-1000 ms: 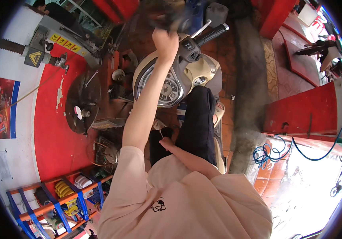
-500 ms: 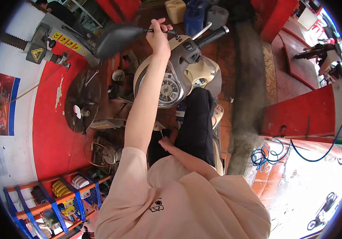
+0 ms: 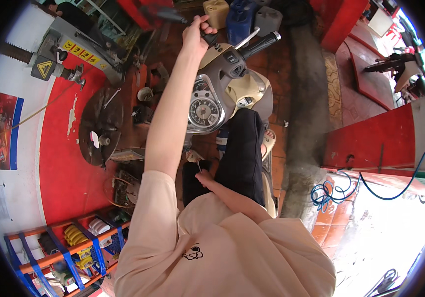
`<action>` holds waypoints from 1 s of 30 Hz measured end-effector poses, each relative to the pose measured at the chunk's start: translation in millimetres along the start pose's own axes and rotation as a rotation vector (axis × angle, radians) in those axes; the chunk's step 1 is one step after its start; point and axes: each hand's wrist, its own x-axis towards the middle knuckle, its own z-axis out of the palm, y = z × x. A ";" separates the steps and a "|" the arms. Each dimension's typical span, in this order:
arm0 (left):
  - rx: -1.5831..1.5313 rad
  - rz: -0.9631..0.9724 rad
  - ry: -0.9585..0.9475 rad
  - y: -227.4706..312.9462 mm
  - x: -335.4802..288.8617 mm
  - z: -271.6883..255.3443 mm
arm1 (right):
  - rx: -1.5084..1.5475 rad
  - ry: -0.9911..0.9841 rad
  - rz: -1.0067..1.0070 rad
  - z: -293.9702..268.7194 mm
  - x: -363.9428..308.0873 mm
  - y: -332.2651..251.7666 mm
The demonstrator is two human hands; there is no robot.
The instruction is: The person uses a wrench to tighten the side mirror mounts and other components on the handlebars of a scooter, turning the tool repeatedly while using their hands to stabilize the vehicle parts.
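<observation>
My left hand (image 3: 196, 35) is stretched out to the scooter's left handlebar, its fingers closed around the stem of the rear-view mirror (image 3: 165, 14). The mirror's dark head is smeared by motion and points up and left. Down by my lap, my right hand (image 3: 204, 178) is closed on a slim metal tool, apparently a wrench (image 3: 198, 166), whose lower part is hidden in the fist. Between my arms and the far end lies the cream and grey scooter (image 3: 252, 89), with its round speedometer (image 3: 204, 113) partly beside my left forearm.
Plastic jerrycans (image 3: 240, 22) stand beyond the handlebar. To the left are a round dark metal plate (image 3: 101, 126) with a wrench lying on it and a tyre-changer arm (image 3: 71, 49). A blue and orange rack (image 3: 69, 247) sits lower left. A blue hose (image 3: 329, 194) coils at right.
The mirror head has swung up and away from me, turning about its stem. My left hand's fingers have curled round the stem and the arm has shifted slightly left. My right hand stays put.
</observation>
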 end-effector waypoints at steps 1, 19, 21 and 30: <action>-0.218 0.106 0.011 -4.1 -5.5 -4.0 | 0.009 -0.005 -0.003 1.1 -1.2 -1.3; 0.470 0.650 0.230 -23.6 -64.3 35.0 | -0.020 -0.026 0.003 6.0 12.6 10.4; 0.360 0.638 0.269 -27.7 -60.6 41.8 | -0.023 -0.017 -0.003 4.5 12.1 11.3; -0.095 -0.057 -0.168 18.9 2.8 5.7 | -0.021 -0.026 -0.024 9.5 11.7 12.6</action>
